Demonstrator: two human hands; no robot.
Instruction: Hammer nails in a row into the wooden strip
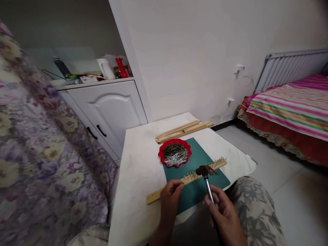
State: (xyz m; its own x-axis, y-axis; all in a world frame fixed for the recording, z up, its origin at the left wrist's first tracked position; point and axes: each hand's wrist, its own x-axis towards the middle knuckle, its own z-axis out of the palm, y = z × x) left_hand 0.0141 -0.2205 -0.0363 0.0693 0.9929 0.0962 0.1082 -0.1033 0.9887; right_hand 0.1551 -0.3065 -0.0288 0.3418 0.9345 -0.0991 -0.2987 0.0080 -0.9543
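Note:
A claw hammer (208, 188) with a dark head and a shiny metal shaft is in my right hand (222, 212), its head raised over the strip. My left hand (170, 196) rests across a light wooden strip (155, 196), thumb and forefinger pinched together; whatever lies between the fingertips is hidden. Several nails (220, 161) stand up from the strip to the right of that hand, some leaning. Small holes or dots mark its left end. Under the strip lies a green cutting mat (197, 150). A red scalloped bowl (161, 153) full of loose nails sits just behind.
More wooden strips (184, 131) lie at the back of the white-covered table (135, 164). A floral curtain (51, 153) hangs at the left, beside a white cabinet (112, 112). On the right are a bed (289, 106) and tiled floor (276, 164).

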